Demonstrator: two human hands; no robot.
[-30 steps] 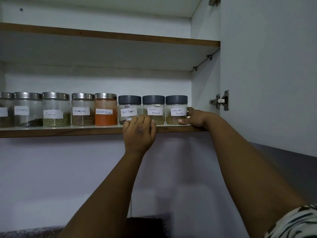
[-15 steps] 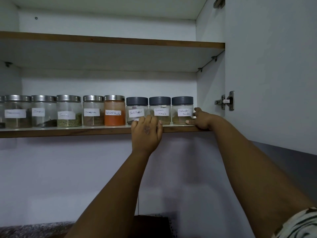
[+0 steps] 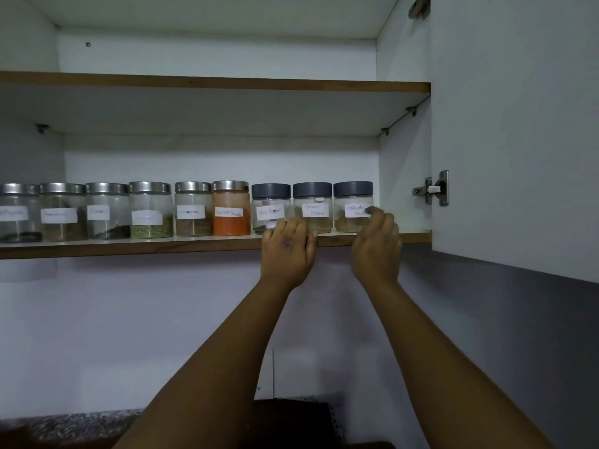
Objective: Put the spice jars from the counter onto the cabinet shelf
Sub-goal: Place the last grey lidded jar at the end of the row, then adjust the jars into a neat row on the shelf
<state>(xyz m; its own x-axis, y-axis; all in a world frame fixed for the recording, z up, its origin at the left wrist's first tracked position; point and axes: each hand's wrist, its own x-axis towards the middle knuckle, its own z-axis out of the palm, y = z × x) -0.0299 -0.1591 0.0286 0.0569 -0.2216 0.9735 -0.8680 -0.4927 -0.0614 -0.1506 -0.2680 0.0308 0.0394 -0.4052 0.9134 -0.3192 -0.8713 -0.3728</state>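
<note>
A row of labelled spice jars stands on the cabinet shelf (image 3: pixel 129 246). Several at the left have silver lids, one of them filled with orange powder (image 3: pixel 231 209). Three at the right have dark grey lids: black pepper (image 3: pixel 270 205), garam masala (image 3: pixel 312 205) and coriander powder (image 3: pixel 351 204). My left hand (image 3: pixel 288 246) rests at the shelf's front edge, fingertips against the bases of the black pepper and garam masala jars. My right hand (image 3: pixel 377 244) is raised in front of the coriander jar, fingers loosely curled near its label, holding nothing.
The open cabinet door (image 3: pixel 515 124) hangs at the right with its hinge (image 3: pixel 434 189). An upper shelf (image 3: pixel 210 84) spans above the jars. Below are a pale wall and a speckled counter (image 3: pixel 71 426) with a dark object at the bottom centre.
My right hand has come away from the right side of the coriander jar and now sits in front of it. My left hand has stayed at the shelf edge. The view shifted left.
</note>
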